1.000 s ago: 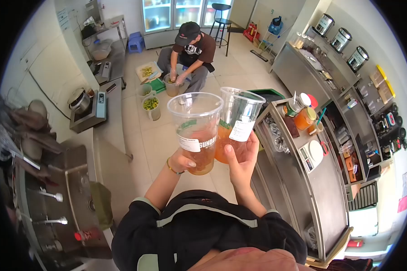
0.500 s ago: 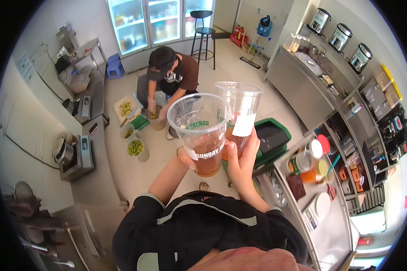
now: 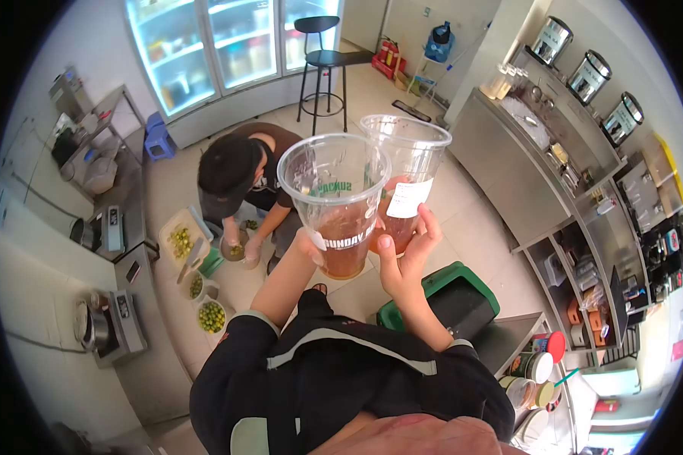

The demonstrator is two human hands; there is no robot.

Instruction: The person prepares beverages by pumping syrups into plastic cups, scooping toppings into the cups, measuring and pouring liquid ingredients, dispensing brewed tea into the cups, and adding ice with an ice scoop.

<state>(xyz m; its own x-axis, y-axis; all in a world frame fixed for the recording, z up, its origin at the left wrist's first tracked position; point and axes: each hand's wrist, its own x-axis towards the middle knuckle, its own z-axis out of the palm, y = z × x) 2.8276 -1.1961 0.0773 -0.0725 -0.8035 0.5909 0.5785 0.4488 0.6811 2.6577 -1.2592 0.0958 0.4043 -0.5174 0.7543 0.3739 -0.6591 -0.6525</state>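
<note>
My left hand [image 3: 310,246] is wrapped round a clear plastic cup [image 3: 335,189] with printed lettering and brownish-red liquid in its lower part. A second clear plastic cup [image 3: 407,155], with a white label and similar liquid, is in my right hand [image 3: 406,254]. Both cups are held upright in front of my chest, the left one overlapping the right one. Neither cup has a lid. The fingers of my left hand are partly hidden behind its cup.
A co-worker [image 3: 243,182] crouches ahead on the left, hands in a container [image 3: 239,246]. Near them are a tray [image 3: 180,241] and a tub of green fruit [image 3: 212,315]. A green bin [image 3: 440,299] stands right; steel counters [image 3: 508,152] line both sides.
My view has moved forward across the floor, bringing the bar stool and shelves closer. Both cups stay in my hands. The co-worker bends lower over the container.
</note>
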